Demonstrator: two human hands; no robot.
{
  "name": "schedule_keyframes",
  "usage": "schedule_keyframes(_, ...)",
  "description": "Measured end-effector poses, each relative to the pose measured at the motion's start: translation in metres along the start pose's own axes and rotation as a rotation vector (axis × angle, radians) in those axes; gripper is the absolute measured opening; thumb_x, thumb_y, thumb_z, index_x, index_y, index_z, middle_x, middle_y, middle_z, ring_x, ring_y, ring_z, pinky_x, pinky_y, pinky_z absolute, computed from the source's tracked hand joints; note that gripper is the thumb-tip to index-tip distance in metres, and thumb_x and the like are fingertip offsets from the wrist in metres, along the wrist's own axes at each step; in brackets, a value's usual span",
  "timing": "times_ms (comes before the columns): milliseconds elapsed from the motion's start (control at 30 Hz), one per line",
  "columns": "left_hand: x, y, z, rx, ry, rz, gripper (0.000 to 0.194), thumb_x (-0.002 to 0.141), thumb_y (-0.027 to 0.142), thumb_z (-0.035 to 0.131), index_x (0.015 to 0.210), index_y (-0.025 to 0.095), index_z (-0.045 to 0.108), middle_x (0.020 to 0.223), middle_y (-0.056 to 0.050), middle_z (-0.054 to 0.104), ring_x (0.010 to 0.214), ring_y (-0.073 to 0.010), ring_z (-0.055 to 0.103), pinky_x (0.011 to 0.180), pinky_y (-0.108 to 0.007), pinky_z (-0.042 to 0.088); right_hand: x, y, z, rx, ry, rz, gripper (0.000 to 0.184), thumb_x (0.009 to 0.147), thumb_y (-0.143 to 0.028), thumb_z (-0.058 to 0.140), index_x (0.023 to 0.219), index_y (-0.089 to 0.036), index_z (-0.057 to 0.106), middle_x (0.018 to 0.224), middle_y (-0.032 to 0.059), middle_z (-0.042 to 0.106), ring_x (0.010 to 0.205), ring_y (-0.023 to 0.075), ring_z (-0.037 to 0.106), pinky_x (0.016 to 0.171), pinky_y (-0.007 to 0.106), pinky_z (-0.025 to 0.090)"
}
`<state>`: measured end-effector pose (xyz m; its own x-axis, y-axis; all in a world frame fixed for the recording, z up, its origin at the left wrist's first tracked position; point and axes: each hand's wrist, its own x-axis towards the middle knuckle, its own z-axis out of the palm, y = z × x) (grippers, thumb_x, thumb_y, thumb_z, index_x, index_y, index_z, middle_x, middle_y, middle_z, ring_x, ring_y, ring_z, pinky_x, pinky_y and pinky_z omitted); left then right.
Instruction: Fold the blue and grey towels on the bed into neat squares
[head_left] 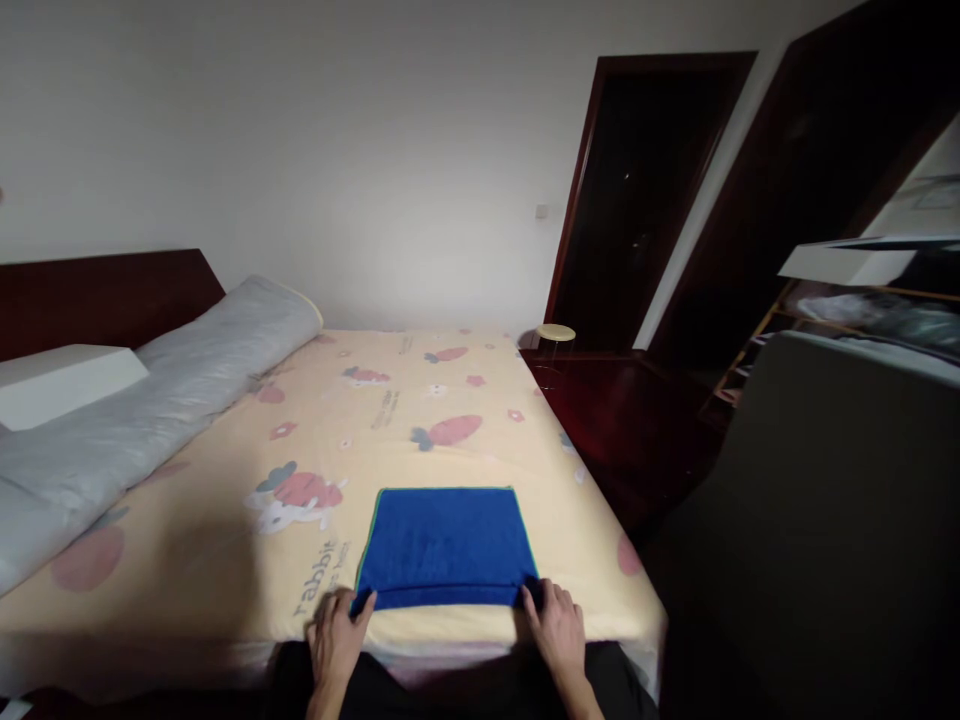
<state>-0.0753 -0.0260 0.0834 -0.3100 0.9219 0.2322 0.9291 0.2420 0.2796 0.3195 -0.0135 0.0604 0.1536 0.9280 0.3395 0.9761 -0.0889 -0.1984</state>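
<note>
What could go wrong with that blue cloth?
The narrow fold along the blue cloth might go crooked if the left hand and right hand, at its near corners, move unevenly. The cloth lies close to the edge of the bed, so one tug might drag it off.

We see a bed (600,590) under a pale yellow sheet (382,455), printed with carrots, rabbits, flowers and lettering. Directly on it, close to our edge, lies a blue cloth (450,535), spread flat except for a narrow fold along its near side. To our left rests a long grey roll (225,340).
</note>
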Motion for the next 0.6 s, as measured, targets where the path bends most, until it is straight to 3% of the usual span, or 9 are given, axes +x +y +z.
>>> schedule_keyframes(100,-0.002,0.019,-0.007,0.125,-0.022,-0.079,0.027,0.087,0.042,0.057,0.103,0.023,0.064,0.103,-0.007,0.066,0.103,-0.0267,0.058,0.081,-0.039,0.042,-0.002,0.000,0.003,-0.038,0.024,0.011,0.043,0.095,-0.056,0.039,0.099,-0.017,0.059,0.088,0.0117,0.066,0.089,0.0295,0.062,0.078,0.039,0.041)
schedule_keyframes(200,-0.005,0.043,-0.007,0.199,0.018,-0.080,0.026,0.090,0.026,0.051,0.113,0.021,0.063,0.109,-0.009,0.065,0.105,-0.0266,0.056,0.085,-0.042,0.042,-0.002,-0.002,0.006,-0.074,0.002,0.009,0.040,0.096,-0.053,0.040,0.099,-0.018,0.058,0.090,0.0119,0.066,0.090,0.0294,0.062,0.078,0.039,0.042)
schedule_keyframes(300,-0.020,0.076,0.006,0.125,0.006,0.159,0.038,0.090,0.011,0.040,0.118,0.023,0.063,0.115,-0.007,0.066,0.107,-0.0229,0.058,0.093,-0.040,0.043,0.000,-0.007,0.004,-0.110,-0.046,0.033,0.036,0.096,-0.049,0.042,0.099,-0.017,0.058,0.093,0.0123,0.066,0.092,0.0295,0.061,0.079,0.039,0.042)
schedule_keyframes(433,-0.059,0.125,0.036,-0.081,-0.145,0.507,0.049,0.089,0.016,0.041,0.136,0.024,0.053,0.141,-0.005,0.056,0.130,-0.0218,0.048,0.109,-0.037,0.038,0.002,-0.013,-0.004,-0.133,-0.094,0.055,0.034,0.095,-0.048,0.041,0.096,-0.019,0.059,0.094,0.0125,0.066,0.093,0.0293,0.061,0.079,0.039,0.042)
schedule_keyframes(500,-0.074,0.141,0.048,-0.120,-0.213,0.528,0.060,0.087,0.018,0.040,0.147,0.021,0.039,0.154,-0.005,0.040,0.140,-0.0226,0.036,0.115,-0.039,0.033,0.003,-0.014,-0.008,-0.128,-0.113,0.055,0.033,0.094,-0.047,0.042,0.095,-0.019,0.060,0.095,0.0129,0.066,0.094,0.0294,0.061,0.079,0.039,0.042)
schedule_keyframes(600,-0.083,0.148,0.056,-0.123,-0.311,0.457,0.069,0.084,0.017,0.040,0.151,0.019,0.027,0.159,-0.004,0.026,0.146,-0.0237,0.025,0.120,-0.045,0.025,0.008,-0.018,-0.017,-0.112,-0.135,0.088,0.029,0.093,-0.042,0.043,0.095,-0.019,0.061,0.096,0.0138,0.066,0.095,0.0306,0.061,0.080,0.041,0.042)
